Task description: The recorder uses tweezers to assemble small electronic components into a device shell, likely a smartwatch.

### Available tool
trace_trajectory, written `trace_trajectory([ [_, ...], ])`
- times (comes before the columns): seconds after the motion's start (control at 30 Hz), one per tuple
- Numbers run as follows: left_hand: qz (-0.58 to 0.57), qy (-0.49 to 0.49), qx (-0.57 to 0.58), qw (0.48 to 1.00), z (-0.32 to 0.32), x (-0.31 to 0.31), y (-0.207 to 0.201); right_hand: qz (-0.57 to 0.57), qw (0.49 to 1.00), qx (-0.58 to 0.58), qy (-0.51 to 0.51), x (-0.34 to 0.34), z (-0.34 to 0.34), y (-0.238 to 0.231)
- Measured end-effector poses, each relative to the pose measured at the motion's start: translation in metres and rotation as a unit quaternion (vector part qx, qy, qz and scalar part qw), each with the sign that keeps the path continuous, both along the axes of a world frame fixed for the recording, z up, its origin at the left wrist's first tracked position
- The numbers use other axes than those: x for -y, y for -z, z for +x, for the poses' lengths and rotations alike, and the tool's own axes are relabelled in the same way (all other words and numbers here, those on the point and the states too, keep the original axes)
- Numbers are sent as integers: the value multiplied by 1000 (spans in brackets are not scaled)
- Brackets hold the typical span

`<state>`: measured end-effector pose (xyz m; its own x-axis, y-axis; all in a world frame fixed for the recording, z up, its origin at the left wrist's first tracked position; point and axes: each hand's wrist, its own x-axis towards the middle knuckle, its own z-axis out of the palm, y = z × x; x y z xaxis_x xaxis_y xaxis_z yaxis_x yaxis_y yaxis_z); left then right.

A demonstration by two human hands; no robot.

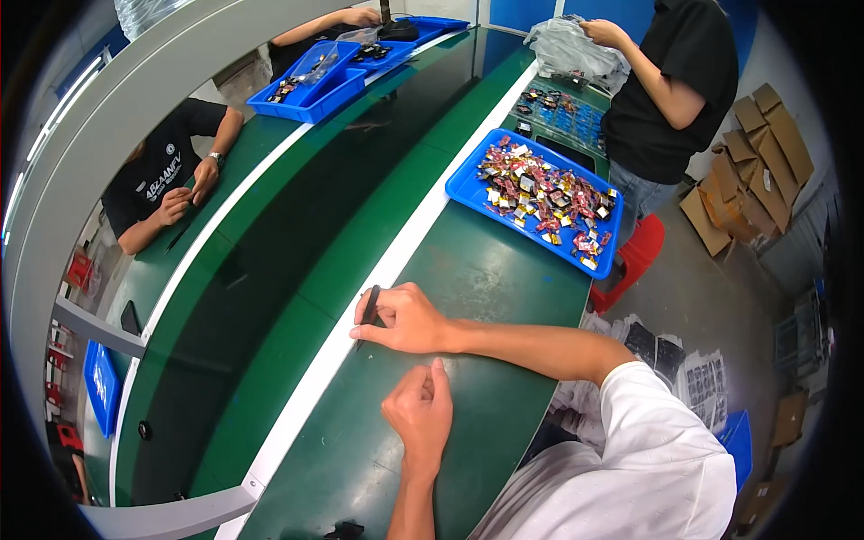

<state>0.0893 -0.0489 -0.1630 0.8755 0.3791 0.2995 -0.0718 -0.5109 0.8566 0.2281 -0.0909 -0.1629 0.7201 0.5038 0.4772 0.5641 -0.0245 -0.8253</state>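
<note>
My right hand (409,319) is closed around a short, narrow black piece (370,306) at the white rail along the bench's edge. Its exact kind is not clear. The piece stands out between thumb and fingers, tilted slightly. Just nearer to me, my left hand (419,412) is held above the green bench top (342,459). Its fingers are curled in and the thumb lies along the top; whatever it may hold is hidden. The two hands are close together but apart.
A blue tray (459,184) heaped with small red, yellow, white and black parts lies beyond my right arm. Left of the white rail (396,256) runs a dark green belt (270,297). A grey curved frame (31,180) arches overhead. Co-workers handle things across the belt and at the far right.
</note>
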Motion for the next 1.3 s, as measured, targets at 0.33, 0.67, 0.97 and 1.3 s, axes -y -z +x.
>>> trace_trajectory([
  [0.33,5,-4,4,1000,0,0,1,-8,1000,-6,-2,0,-1,-1],
  [0.67,0,-3,11,1000,-2,0,1,1,1000,-1,-4,0,-2,-3],
  [0.97,4,-11,25,1000,-1,-2,2,-6,1000,9,-8,-2,-1,-3],
  [1.3,20,-4,23,1000,1,0,1,-13,1000,9,-3,2,-1,-2],
])
